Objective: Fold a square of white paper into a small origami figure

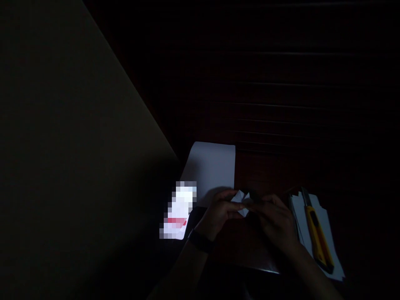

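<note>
A small folded piece of white paper (240, 196) with pointed corners is held above the dark table. My left hand (221, 207), with a dark band on its wrist, pinches the paper from the left. My right hand (277, 218) meets its right side, fingers closed together at the paper's edge. Dim light hides the exact grip of the right fingertips. Beyond my left hand lies a larger white sheet (214, 166). A lit phone screen (179, 210), partly blurred out, glows left of my left wrist.
To the right, a yellow utility knife (319, 239) with its blade extended rests on a stack of white paper (333, 250). The dark table's front edge (265, 270) catches light below my hands. A plain wall (78, 125) rises on the left.
</note>
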Demonstrator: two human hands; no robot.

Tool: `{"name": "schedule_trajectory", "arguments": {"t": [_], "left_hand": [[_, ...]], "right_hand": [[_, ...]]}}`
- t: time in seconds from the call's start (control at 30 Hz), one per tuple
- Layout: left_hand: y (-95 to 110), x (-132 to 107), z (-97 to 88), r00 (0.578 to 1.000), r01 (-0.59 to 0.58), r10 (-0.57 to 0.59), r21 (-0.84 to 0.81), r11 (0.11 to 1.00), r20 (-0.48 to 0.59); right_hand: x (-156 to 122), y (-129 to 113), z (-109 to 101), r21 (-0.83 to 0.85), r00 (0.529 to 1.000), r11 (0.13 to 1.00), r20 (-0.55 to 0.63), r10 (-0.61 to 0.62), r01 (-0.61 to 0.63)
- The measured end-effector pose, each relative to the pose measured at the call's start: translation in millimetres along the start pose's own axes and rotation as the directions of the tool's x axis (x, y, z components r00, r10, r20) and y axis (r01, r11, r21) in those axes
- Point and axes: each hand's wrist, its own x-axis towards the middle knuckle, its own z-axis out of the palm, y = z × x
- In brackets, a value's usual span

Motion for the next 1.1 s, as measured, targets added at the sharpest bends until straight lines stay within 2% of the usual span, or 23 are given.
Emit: {"name": "schedule_trajectory", "arguments": {"t": [0.23, 0.47, 0.57, 0.67, 0.73, 0.87, 1.1], "left_hand": [[2.3, -3.5, 3.7, 0.998, -0.008, 0.01, -0.02, 1.0, 0.067], [1.3, -2.5, 0.0, 1.0, 0.011, -0.011, -0.021, 1.0, 0.025], [1.8, -1.8, 0.2, 0.999, 0.01, -0.01, -0.014, 1.0, 0.035], [3.0, -2.2, 2.8, 0.999, -0.013, 0.013, -0.01, 1.0, 0.047], [3.7, -2.9, 4.5, 0.999, -0.036, 0.036, -0.012, 0.999, 0.04], [4.9, -3.9, 5.0, 0.998, -0.06, 0.06, -0.007, 0.998, 0.03], [7.2, -3.7, 1.7, 0.999, 0.025, -0.021, -0.092, 0.995, 0.047]], "right_hand": [[-0.5, -1.5, -1.6, 0.02, 1.0, 1.0, 0.01, 0.022, -0.023], [-1.4, -1.4, 0.8, 0.043, 0.997, 0.997, 0.035, 0.067, -0.068], [1.1, -5.0, 2.3, 0.083, 0.986, 0.983, 0.002, 0.165, -0.165], [5.6, -8.5, 5.1, 0.169, 0.942, 0.933, -0.063, 0.331, -0.316], [8.6, -9.4, 7.5, 0.235, 0.918, 0.902, -0.08, 0.388, -0.361], [11.3, -8.3, 12.3, 0.288, 0.909, 0.882, -0.073, 0.41, -0.374], [8.6, -9.1, 10.4, 0.34, 0.896, 0.849, -0.037, 0.443, -0.405]]}}
